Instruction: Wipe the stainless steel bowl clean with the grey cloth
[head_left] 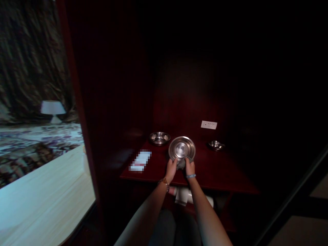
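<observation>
A round steel plate point(181, 147) is tilted up above the dark red desk point(222, 174), its shiny face toward me. My left hand point(171, 169) grips its lower left rim. My right hand point(190, 167) grips the lower right rim. A grey cloth point(181, 164) is bunched between the two hands against the plate's bottom edge. Both wrists wear bracelets.
A steel bowl point(159, 137) stands at the back left of the desk, a smaller steel bowl point(216, 145) at the right. A blurred card point(140, 161) lies left of my hands. A white socket plate point(208, 125) is on the back wall. A pale counter point(43, 191) lies far left.
</observation>
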{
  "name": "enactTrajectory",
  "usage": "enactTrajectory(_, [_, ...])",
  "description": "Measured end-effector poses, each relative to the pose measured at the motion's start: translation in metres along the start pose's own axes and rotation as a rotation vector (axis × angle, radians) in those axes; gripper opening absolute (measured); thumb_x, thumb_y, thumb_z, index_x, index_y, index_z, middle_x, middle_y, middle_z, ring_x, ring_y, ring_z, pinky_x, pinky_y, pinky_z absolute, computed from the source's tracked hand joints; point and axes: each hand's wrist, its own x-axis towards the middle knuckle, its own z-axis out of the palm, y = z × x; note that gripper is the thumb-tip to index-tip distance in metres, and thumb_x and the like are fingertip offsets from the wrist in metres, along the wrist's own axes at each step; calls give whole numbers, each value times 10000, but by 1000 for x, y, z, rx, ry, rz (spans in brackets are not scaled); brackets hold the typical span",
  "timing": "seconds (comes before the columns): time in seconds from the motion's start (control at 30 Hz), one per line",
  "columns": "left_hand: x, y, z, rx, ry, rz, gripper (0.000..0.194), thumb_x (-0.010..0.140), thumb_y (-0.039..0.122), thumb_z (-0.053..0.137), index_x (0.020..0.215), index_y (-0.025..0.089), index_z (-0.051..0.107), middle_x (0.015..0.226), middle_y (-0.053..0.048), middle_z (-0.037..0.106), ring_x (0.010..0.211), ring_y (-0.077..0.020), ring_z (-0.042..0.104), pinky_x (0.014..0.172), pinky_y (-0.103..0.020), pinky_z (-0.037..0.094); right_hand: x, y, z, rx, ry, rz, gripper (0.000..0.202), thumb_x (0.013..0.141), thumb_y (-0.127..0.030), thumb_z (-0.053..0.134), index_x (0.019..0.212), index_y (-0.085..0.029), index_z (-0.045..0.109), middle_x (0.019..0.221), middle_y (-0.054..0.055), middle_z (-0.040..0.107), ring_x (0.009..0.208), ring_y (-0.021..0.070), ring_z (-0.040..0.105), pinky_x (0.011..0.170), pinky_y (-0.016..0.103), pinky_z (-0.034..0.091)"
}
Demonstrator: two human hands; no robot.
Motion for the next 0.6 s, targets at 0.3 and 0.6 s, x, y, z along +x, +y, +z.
enactTrajectory(0.3, [-2,8,3,-36,7,-40,384,813,404,598,1063,117,648,1111,-132,704,1064,-253,646,964,-381,473,6,7,1,33,16,10,340,721,-439,630,879,-156,734,957,72,764,940,232,686,883,307,492])
enactTrajectory(0.6, [-1,4,3,-34,11,-32,343,819,363,585,1059,127,654,1117,-124,705,1061,-238,644,966,-362,461,7,10,-2,15,13,9,357,716,-443,641,899,-151,738,949,76,765,945,232,679,871,301,491])
